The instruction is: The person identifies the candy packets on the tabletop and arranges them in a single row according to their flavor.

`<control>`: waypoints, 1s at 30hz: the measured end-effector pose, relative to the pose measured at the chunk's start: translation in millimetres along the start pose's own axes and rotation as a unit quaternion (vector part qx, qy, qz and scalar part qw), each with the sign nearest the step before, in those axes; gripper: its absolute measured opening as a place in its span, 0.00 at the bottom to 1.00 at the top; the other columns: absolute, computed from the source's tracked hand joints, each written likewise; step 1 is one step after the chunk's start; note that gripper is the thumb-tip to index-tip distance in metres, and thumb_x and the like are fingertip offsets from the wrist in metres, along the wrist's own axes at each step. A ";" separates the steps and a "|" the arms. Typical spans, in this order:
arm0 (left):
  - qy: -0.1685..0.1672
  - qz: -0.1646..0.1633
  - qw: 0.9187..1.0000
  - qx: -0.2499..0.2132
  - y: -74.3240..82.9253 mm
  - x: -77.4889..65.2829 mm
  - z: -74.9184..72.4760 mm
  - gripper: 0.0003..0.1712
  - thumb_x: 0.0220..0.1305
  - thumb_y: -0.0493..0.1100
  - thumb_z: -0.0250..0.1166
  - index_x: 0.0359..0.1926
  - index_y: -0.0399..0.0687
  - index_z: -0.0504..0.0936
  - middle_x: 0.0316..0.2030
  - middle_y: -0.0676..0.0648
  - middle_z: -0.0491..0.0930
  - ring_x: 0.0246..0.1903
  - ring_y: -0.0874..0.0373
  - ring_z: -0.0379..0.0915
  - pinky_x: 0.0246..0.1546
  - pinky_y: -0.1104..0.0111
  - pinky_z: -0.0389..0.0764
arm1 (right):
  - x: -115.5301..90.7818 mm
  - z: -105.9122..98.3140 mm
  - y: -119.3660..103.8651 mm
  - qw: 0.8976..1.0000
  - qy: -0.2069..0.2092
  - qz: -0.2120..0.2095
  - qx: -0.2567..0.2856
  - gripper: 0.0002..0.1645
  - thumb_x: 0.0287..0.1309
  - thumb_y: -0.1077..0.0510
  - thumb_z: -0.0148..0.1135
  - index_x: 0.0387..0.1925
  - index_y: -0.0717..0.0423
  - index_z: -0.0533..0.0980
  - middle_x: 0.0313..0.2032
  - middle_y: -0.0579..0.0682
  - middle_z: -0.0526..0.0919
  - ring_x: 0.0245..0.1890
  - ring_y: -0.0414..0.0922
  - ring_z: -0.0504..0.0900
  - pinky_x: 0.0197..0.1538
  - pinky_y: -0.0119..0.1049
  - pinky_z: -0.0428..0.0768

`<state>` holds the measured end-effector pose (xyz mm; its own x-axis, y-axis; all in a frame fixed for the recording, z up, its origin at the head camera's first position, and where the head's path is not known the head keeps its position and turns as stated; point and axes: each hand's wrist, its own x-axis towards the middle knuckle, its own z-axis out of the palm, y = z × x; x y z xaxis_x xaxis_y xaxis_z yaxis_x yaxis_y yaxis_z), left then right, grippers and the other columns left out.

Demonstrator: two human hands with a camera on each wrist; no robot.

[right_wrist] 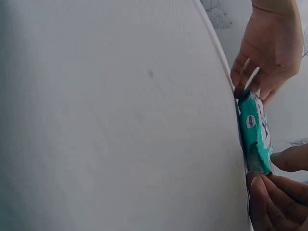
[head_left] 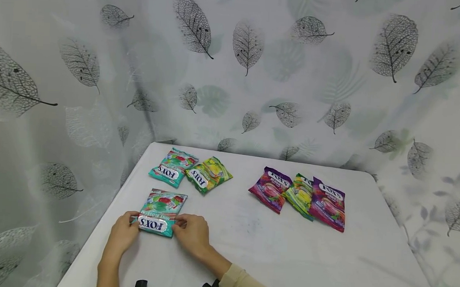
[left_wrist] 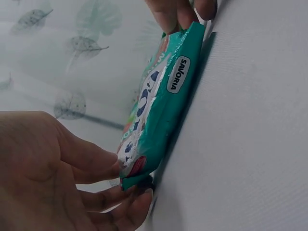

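A teal FOX'S candy bag lies at the left front of the white table, gripped from both sides. My left hand pinches its left edge; in the left wrist view the thumb is on the printed face and the fingers reach beneath the corner of the bag. On the opposite edge my right hand pinches the bag, thumb above and fingers below, as the right wrist view shows with the bag. Just behind it lie another teal candy bag and a green-yellow candy bag.
Farther right on the table lie a purple candy bag, a green-yellow candy bag and a second purple candy bag, touching or overlapping. A leaf-patterned curtain hangs behind and along the sides.
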<state>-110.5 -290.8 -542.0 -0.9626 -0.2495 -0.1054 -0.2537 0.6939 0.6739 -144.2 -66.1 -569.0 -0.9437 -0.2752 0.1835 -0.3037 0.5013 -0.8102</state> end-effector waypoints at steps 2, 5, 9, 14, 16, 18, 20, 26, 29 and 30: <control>0.009 0.002 1.000 0.004 0.9 1.0 -2.3 0.23 0.73 0.35 0.51 0.64 0.24 0.71 0.49 0.27 0.76 0.50 0.35 0.73 0.48 0.45 0.73 | 3.0 -0.6 -1.9 1.000 -0.001 0.005 -0.011 0.11 0.60 0.55 0.74 0.44 0.52 0.90 0.26 0.32 0.83 0.26 0.26 0.76 0.32 0.25 0.75; 0.021 0.003 1.000 0.005 2.5 2.6 -4.5 0.23 0.74 0.35 0.51 0.64 0.24 0.72 0.48 0.28 0.76 0.49 0.36 0.73 0.47 0.47 0.73 | 8.4 -1.5 -4.1 1.000 0.005 0.006 -0.028 0.09 0.60 0.54 0.73 0.41 0.50 0.90 0.26 0.31 0.83 0.26 0.26 0.76 0.31 0.26 0.74; 0.031 -0.005 0.999 -0.001 5.5 5.0 -5.8 0.24 0.75 0.36 0.52 0.65 0.25 0.71 0.52 0.27 0.73 0.53 0.34 0.73 0.50 0.45 0.74 | 16.1 -3.3 -6.5 0.999 0.013 -0.003 -0.046 0.08 0.60 0.52 0.73 0.39 0.49 0.90 0.24 0.32 0.82 0.25 0.27 0.75 0.31 0.27 0.73; 0.039 -0.006 0.999 -0.009 14.3 12.0 -8.4 0.25 0.75 0.38 0.55 0.66 0.26 0.70 0.54 0.27 0.71 0.54 0.33 0.72 0.52 0.43 0.74 | 27.6 -7.4 -7.8 0.999 0.025 -0.011 -0.041 0.08 0.60 0.54 0.74 0.40 0.50 0.90 0.25 0.34 0.83 0.25 0.27 0.76 0.31 0.27 0.74; 0.041 0.002 0.999 -0.009 19.2 15.7 -10.1 0.25 0.75 0.38 0.55 0.66 0.26 0.71 0.54 0.27 0.72 0.55 0.33 0.72 0.53 0.42 0.74 | 32.3 -9.5 -8.0 0.999 0.031 -0.005 -0.036 0.10 0.60 0.55 0.74 0.43 0.51 0.90 0.27 0.36 0.84 0.26 0.27 0.77 0.32 0.27 0.75; 0.040 0.011 0.999 -0.004 24.5 19.3 -12.0 0.24 0.75 0.38 0.55 0.65 0.27 0.71 0.54 0.27 0.72 0.55 0.33 0.72 0.53 0.42 0.73 | 37.0 -11.9 -8.2 0.999 0.038 -0.001 -0.035 0.11 0.60 0.56 0.74 0.45 0.51 0.90 0.30 0.39 0.86 0.28 0.28 0.78 0.35 0.28 0.75; 0.039 0.021 0.999 0.002 29.4 22.8 -14.6 0.24 0.75 0.39 0.55 0.66 0.27 0.71 0.55 0.27 0.72 0.56 0.33 0.72 0.54 0.41 0.73 | 42.4 -13.9 -8.3 0.998 0.046 -0.006 -0.041 0.13 0.60 0.55 0.75 0.46 0.51 0.89 0.33 0.42 0.88 0.31 0.31 0.79 0.36 0.30 0.75; 0.045 0.057 0.997 0.018 43.1 34.2 -22.1 0.24 0.76 0.38 0.56 0.65 0.27 0.72 0.55 0.26 0.73 0.55 0.32 0.71 0.54 0.40 0.73 | 57.9 -18.4 -7.1 0.996 0.056 -0.042 -0.063 0.13 0.61 0.54 0.75 0.46 0.52 0.89 0.39 0.47 0.89 0.38 0.39 0.84 0.38 0.31 0.76; 0.048 0.061 0.997 0.022 49.0 38.5 -24.2 0.24 0.76 0.39 0.56 0.65 0.28 0.72 0.55 0.27 0.73 0.55 0.32 0.71 0.54 0.40 0.73 | 64.2 -19.0 -6.1 0.996 0.040 -0.047 -0.069 0.14 0.63 0.54 0.73 0.48 0.54 0.88 0.41 0.46 0.90 0.38 0.38 0.85 0.38 0.30 0.78; 0.048 0.064 0.997 0.023 50.8 39.5 -24.9 0.24 0.76 0.39 0.56 0.66 0.28 0.72 0.55 0.27 0.73 0.55 0.32 0.71 0.54 0.40 0.73 | 66.5 -18.9 -6.0 0.996 0.034 -0.048 -0.073 0.14 0.64 0.53 0.73 0.49 0.54 0.88 0.41 0.46 0.90 0.38 0.37 0.84 0.39 0.29 0.78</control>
<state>-159.1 -282.2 -493.7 -0.9745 -0.2189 0.0502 -0.1362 0.7534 0.6433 -207.7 -72.0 -541.4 -0.9148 -0.2730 0.2977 -0.4036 0.5911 -0.6984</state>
